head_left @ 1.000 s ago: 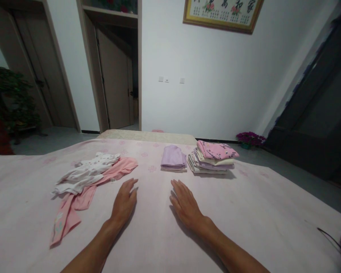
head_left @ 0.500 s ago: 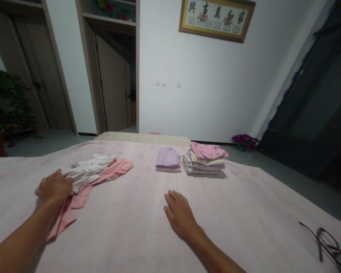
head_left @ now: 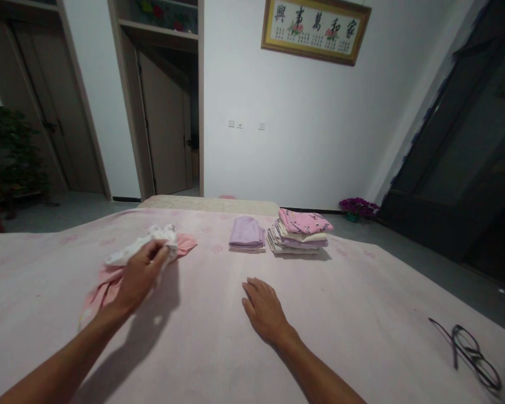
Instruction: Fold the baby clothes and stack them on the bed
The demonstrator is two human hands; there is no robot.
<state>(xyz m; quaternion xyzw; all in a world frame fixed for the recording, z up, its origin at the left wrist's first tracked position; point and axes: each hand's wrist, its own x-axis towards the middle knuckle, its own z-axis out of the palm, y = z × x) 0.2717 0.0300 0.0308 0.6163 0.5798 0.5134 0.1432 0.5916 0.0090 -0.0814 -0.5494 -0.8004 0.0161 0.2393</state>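
Note:
My left hand (head_left: 145,272) pinches a white garment (head_left: 164,231) and lifts part of it off the bed. Pink clothing (head_left: 105,283) lies crumpled under and beside the white cloth, partly hidden by my hand and forearm. My right hand (head_left: 264,308) lies flat on the pale pink bedsheet (head_left: 219,348), fingers stretched out, holding nothing. Beyond it sits a small folded stack with a lilac ribbed cloth (head_left: 247,233) on top. To the right of that is a taller pile of folded clothes (head_left: 301,241), topped by a pink printed garment (head_left: 306,221).
Black-framed glasses (head_left: 467,353) lie on the sheet at the right. Past the bed's far edge stand a white wall with a framed calligraphy picture (head_left: 315,31), a half-open door (head_left: 164,123) and a pot of purple flowers (head_left: 358,207). A leafy plant (head_left: 10,151) is at the left.
My left hand has moved right and up from the left end of the clothes, and the white garment is now gripped and raised. My right hand has stayed on the sheet.

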